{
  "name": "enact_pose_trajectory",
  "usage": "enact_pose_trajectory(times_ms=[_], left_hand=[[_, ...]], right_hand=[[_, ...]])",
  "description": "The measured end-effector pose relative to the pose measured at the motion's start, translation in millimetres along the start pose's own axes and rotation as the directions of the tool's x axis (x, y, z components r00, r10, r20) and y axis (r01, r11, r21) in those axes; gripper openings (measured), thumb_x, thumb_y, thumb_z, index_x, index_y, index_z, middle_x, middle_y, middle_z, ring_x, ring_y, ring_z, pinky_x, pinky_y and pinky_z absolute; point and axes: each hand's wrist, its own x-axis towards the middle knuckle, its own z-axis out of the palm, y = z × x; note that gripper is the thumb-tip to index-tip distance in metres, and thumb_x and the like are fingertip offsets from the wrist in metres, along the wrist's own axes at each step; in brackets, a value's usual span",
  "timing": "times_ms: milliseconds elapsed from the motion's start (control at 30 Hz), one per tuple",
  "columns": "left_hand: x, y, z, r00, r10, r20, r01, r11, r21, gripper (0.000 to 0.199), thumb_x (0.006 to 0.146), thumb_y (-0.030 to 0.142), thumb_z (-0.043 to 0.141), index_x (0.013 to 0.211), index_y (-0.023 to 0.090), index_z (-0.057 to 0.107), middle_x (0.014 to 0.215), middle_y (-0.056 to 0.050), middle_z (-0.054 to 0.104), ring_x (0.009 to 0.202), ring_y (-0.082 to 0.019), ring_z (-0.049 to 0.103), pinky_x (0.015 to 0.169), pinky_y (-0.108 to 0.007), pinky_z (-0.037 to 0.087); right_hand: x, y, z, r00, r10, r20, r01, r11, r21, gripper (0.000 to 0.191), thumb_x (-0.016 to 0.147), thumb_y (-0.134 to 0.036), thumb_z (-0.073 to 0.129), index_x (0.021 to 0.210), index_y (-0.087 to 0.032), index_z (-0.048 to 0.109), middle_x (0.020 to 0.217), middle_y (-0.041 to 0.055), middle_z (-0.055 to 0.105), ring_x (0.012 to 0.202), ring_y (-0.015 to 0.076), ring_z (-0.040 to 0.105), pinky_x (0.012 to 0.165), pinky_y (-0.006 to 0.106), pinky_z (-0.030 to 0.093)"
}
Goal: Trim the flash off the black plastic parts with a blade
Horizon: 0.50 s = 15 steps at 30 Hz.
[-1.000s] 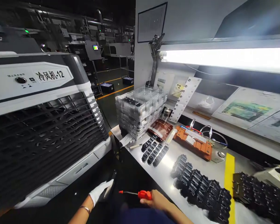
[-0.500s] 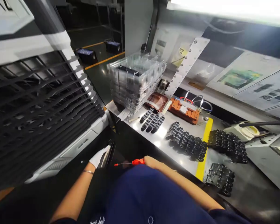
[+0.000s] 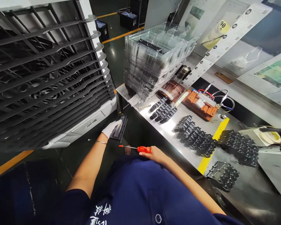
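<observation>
Red-handled screwdriver (image 3: 144, 149) is gripped right now in the ungloved right hand (image 3: 154, 154), fingers closed around the handle, its thin shaft pointing almost level toward the left of the frame. The tip sits just below a black rectangular plastic part (image 3: 118, 131), which is held in the white-gloved left hand (image 3: 110, 128) at lower centre, the gloved fingers pressed together against its edge; how firmly it is pinched cannot be told. That part is slanted, its long axis running up to the right, and it lies up and to the left of the right hand, with the left hand the nearer of the two. Farther right, a stainless steel bench (image 3: 154, 120) is laid with rows of black connector blocks (image 3: 195, 136), an orange fixture (image 3: 200, 104) is placed beyond them, and a stack of clear plastic trays (image 3: 159, 59) rises at upper centre. A louvred air cooler (image 3: 44, 72) fills the upper left of the frame.
</observation>
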Motion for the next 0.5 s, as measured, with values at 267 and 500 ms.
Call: enact_pose_trajectory(times_ms=[267, 500], left_hand=[[-13.7, -1.9, -6.9, 0.999, 0.006, 0.039, -0.014, 0.979, 0.205, 0.044, 0.073, 0.053, 0.069, 0.094, 0.013, 0.068, 0.079, -0.009, 0.073, 0.074, -0.023, 0.069, 0.071, -0.034, 0.056], [-3.8, -20.1, 9.1, 0.971, 0.207, -0.116, -0.144, 0.903, 0.404, 0.051, 0.069, 0.038, 0.074, 0.113, 0.014, 0.066, 0.114, -0.012, 0.069, 0.108, -0.028, 0.062, 0.089, -0.031, 0.048]], right_hand=[[-4.0, 5.9, 9.2, 0.993, 0.076, -0.087, -0.077, 0.997, -0.007, 0.049, 0.082, -0.066, 0.053, 0.075, -0.019, 0.066, 0.066, 0.0022, 0.063, 0.06, 0.0149, 0.056, 0.051, 0.023, 0.031], [-3.8, -6.9, 23.2, 0.992, 0.031, -0.124, -0.048, 0.99, -0.133, 0.055, 0.084, -0.071, 0.046, 0.084, -0.02, 0.068, 0.075, 0.0068, 0.069, 0.071, 0.0214, 0.065, 0.057, 0.025, 0.036]])
